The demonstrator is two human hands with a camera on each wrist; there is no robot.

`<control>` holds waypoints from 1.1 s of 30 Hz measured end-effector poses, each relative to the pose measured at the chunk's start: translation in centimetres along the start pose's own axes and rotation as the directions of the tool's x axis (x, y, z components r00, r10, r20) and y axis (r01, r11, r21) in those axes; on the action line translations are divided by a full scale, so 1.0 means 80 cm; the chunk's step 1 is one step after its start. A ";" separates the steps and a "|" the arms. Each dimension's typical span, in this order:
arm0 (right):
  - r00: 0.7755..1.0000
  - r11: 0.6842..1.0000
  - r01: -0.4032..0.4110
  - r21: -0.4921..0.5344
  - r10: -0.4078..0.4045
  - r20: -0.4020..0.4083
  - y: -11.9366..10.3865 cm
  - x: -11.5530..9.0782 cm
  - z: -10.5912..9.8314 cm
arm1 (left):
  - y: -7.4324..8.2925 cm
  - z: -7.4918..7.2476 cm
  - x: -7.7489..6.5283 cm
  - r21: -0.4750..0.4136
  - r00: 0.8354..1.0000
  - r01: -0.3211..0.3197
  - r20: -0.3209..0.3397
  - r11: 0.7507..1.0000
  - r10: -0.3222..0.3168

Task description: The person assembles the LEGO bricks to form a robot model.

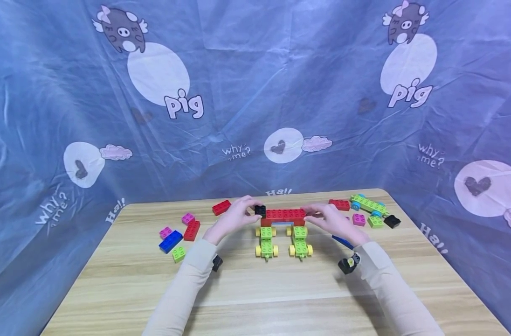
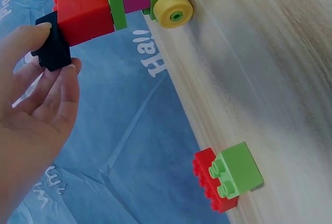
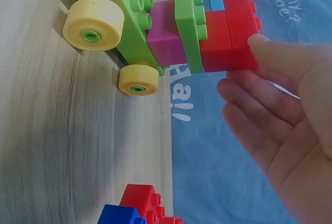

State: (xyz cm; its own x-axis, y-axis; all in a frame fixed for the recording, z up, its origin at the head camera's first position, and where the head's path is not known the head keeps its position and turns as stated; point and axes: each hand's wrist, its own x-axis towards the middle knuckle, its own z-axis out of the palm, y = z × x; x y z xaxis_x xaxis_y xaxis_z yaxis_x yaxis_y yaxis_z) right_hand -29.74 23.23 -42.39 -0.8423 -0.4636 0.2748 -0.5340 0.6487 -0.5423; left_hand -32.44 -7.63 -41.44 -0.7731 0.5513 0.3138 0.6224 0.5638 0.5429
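Observation:
My left hand (image 1: 238, 212) pinches a small black brick (image 2: 53, 42) between thumb and fingers. That brick sits against the left end of a long red brick span (image 1: 282, 215); whether it is joined to it I cannot tell. At the span's right end, my right hand (image 1: 333, 219) grips the red brick (image 3: 241, 24) with thumb and fingertips. Below the span stand two green wheeled bases, a left one (image 1: 266, 242) and a right one (image 1: 300, 242), with yellow wheels. In the right wrist view, a purple brick (image 3: 166, 32) and an upright-looking green brick (image 3: 188, 27) lie between base and span.
On the left lie a blue brick (image 1: 170, 241), a green brick (image 1: 178, 254), red bricks and pink bricks. At the right are a green car base (image 1: 366, 204) with blue wheels, a red brick (image 1: 338, 205), a pink brick (image 1: 358, 219) and a black piece (image 1: 392, 221). A blue cloth hangs behind the table.

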 end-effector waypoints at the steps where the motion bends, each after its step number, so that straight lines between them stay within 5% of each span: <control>1: 1.000 1.000 -0.001 0.000 0.001 0.003 -0.001 0.000 0.000 | -0.001 0.000 -0.001 -0.005 1.000 0.005 -0.001 1.000 -0.005; 21: 0.999 0.999 0.034 -0.035 -0.034 -0.008 0.000 -0.010 -0.008 | -0.015 0.009 -0.014 -0.118 0.999 0.042 -0.018 0.992 -0.044; 33: 0.990 0.978 -0.082 -0.194 0.058 -0.126 0.044 -0.041 -0.052 | -0.016 0.010 -0.014 -0.166 0.997 0.074 -0.018 0.983 -0.078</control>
State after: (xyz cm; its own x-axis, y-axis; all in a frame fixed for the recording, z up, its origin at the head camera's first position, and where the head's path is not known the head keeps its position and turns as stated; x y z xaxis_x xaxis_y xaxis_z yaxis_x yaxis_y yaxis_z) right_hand -29.17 29.58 -41.91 -0.8745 -0.3452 0.3408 -0.4669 0.7894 -0.3986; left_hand -32.25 -8.46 -43.13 -0.8213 0.4946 0.2843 0.5345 0.4929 0.6866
